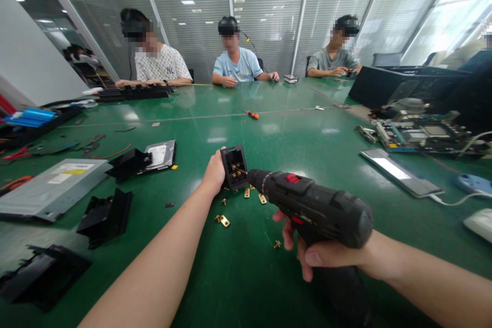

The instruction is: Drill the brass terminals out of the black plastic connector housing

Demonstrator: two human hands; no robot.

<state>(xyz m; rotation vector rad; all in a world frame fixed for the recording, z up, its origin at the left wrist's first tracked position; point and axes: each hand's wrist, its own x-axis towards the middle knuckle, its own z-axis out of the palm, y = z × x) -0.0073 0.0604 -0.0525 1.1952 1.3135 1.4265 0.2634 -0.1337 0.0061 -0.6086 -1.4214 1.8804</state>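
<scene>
My left hand is closed round the left side of a small black plastic housing, its open face tilted towards me. Brass-coloured parts show inside it. In my right hand is a black cordless drill with red marks. The drill's bit points left into the housing; whether its tip touches a screw is too small to tell. Below the housing lie small brass plates, among them a nearer plate and a plate to the right. Loose screws lie on the green table.
Black plastic housings, a hard drive and a metal optical drive lie to the left. An orange screwdriver is further off. A circuit board and a phone-like device are right. Several people sit opposite.
</scene>
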